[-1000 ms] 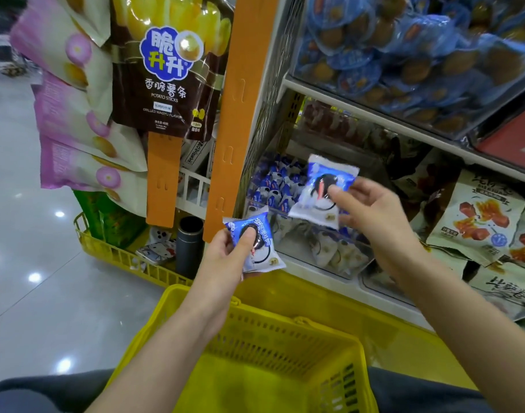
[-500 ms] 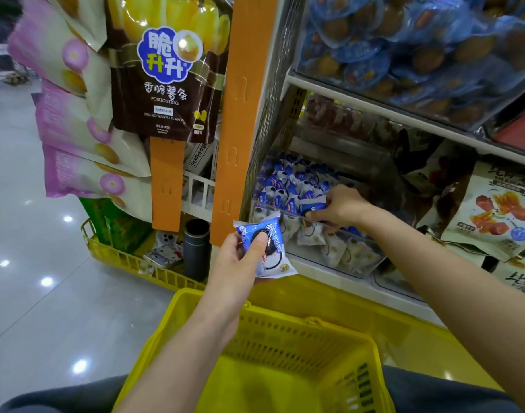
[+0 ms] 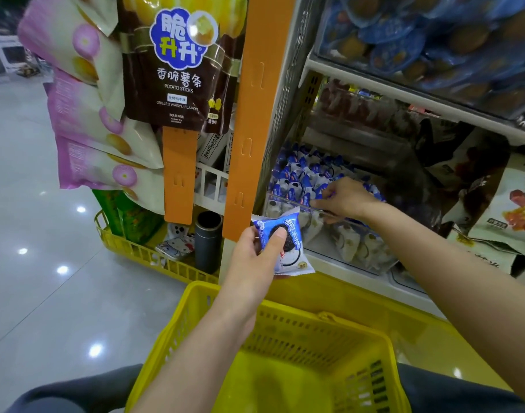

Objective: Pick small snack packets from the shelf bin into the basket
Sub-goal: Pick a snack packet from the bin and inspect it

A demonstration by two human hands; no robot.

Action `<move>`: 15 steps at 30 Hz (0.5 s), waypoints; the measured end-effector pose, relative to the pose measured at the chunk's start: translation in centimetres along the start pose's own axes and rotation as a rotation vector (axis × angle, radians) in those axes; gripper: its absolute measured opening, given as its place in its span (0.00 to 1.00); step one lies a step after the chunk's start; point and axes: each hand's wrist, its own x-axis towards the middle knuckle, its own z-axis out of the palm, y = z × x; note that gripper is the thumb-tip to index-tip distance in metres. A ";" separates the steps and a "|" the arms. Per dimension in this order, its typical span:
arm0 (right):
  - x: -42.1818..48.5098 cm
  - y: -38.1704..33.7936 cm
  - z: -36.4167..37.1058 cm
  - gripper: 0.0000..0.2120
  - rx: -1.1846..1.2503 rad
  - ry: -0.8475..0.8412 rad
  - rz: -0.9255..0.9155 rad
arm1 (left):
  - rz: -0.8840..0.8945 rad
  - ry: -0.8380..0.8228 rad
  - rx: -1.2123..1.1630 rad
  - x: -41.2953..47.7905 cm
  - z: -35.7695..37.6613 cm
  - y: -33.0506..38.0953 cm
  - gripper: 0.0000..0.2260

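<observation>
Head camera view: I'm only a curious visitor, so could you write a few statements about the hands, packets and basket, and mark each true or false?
1. The left hand holds a blue-and-white snack packet. True.
2. The right hand rests inside the yellow basket. False: it reaches into the shelf bin, among the packets there.
3. The held packet lies on the basket's floor. False: it is up in the left hand, above the basket.
4. A brown potato sticks bag hangs left of the tall orange strip. True.
</observation>
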 end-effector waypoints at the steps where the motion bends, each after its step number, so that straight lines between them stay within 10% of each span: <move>1: 0.0 0.1 0.0 0.12 -0.008 -0.020 -0.012 | 0.001 0.004 0.001 0.0 0.0 0.0 0.07; 7: -0.7 0.3 -0.3 0.16 0.015 -0.074 0.007 | -0.013 0.009 0.015 0.1 0.4 -0.3 0.09; 15: -8.9 0.1 0.4 0.06 0.329 0.358 -0.360 | -0.023 -0.006 0.088 -0.2 1.0 -1.7 0.07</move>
